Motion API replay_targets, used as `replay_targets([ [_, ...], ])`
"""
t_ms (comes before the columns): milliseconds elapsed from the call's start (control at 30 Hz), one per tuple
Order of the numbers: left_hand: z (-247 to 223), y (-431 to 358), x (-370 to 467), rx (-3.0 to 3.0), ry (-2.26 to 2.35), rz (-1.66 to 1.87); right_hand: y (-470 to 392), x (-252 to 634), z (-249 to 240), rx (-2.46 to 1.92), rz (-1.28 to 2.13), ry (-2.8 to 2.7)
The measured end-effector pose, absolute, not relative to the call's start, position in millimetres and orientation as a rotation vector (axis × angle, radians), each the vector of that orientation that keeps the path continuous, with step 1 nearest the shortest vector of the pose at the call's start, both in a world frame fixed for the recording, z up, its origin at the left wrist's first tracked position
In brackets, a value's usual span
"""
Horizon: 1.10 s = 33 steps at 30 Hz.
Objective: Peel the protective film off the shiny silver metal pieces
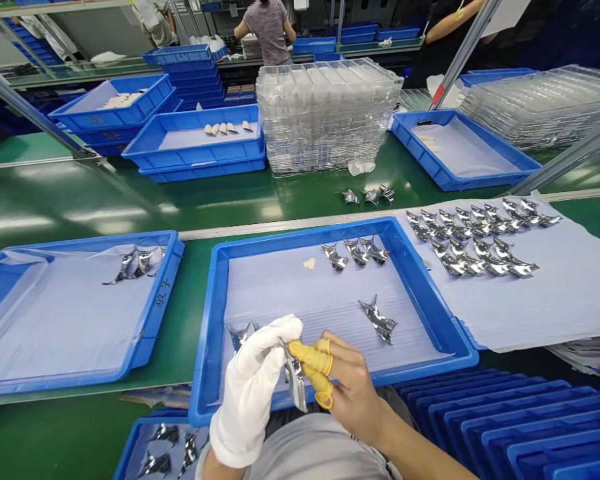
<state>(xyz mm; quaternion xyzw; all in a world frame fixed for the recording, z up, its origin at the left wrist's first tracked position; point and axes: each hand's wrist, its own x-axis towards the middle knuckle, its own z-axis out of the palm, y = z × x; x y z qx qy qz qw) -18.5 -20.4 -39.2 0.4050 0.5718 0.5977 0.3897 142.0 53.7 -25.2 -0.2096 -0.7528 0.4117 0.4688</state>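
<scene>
Chrome piece (296, 387), one: pinched in our white-gloved left hand (257, 377), the yellow-capped fingers (318, 359) of our right hand (347, 381) closed on its edge. Blue tray (211, 333), one: beneath the fingers. Lone chrome part (379, 321), one: ahead, right of them. Hazards, we judge: smooth glove letting the piece slip, scratching on landing; uncovered right-hand skin brushing the polish, smudging.

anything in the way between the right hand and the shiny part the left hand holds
Nothing visible blocks it: the right hand, wearing yellow finger covers, is right at the shiny part in the left hand.
</scene>
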Motion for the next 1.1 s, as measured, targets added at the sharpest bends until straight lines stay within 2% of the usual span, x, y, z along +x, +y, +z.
replay_targets([
  [167,-44,-21,-19,0.995,1.476,1.505,51,140,-23,-0.560,1.020,-1.838],
  [633,-43,-13,-14,0.898,1.424,1.578,42,137,-33,-0.761,1.351,-1.612],
  [733,-37,-12,-15,0.958,1.427,1.623,41,143,-38,-0.707,1.230,-1.669],
  [933,-32,-10,-12,0.773,1.430,1.677,39,145,-40,-0.557,0.755,-1.921],
  [1100,-30,-7,-10,0.645,1.418,1.679,39,142,-42,-0.561,0.639,-1.935],
])
